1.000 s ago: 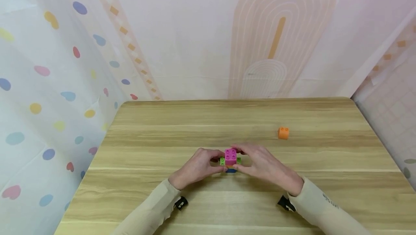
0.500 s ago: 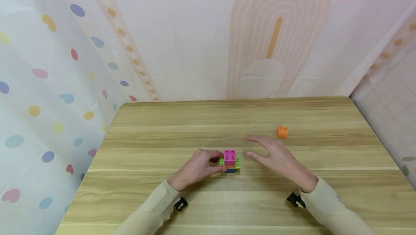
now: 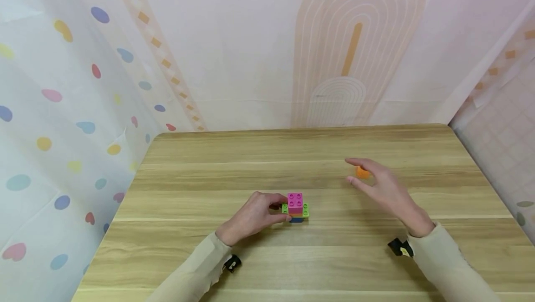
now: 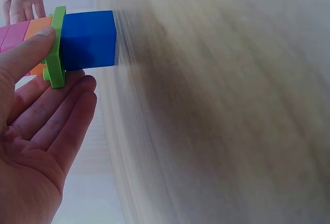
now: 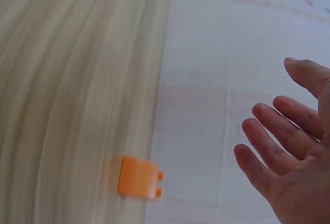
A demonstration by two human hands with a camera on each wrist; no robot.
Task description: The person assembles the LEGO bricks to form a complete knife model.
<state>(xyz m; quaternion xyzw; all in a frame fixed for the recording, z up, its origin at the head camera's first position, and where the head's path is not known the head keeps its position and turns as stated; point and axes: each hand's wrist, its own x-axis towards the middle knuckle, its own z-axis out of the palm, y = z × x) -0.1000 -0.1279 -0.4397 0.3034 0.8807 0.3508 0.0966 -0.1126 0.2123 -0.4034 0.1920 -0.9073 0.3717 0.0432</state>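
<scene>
A brick stack stands upright on the table, its pink top [image 3: 295, 204] above an orange layer. Below that come a wider lime-green plate [image 4: 56, 48] and a blue base [image 4: 88, 39]. My left hand [image 3: 252, 214] holds the stack from the left, thumb on its near side and fingers on the far side. Reaching over the table, my right hand [image 3: 388, 193] has thumb and fingers spread apart, holding nothing. A loose orange brick [image 5: 138, 178] with studs on top lies close to it; from the head, the hand covers part of that brick.
The wooden table [image 3: 234, 158] carries both the stack and the loose brick. Behind it hangs a patterned curtain [image 3: 251, 60], and a dotted one [image 3: 75, 134] runs along the left. Black wrist cameras sit under both sleeves.
My right hand has let go of the stack and moved right and away from me to the loose orange brick. My left hand has stayed on the stack.
</scene>
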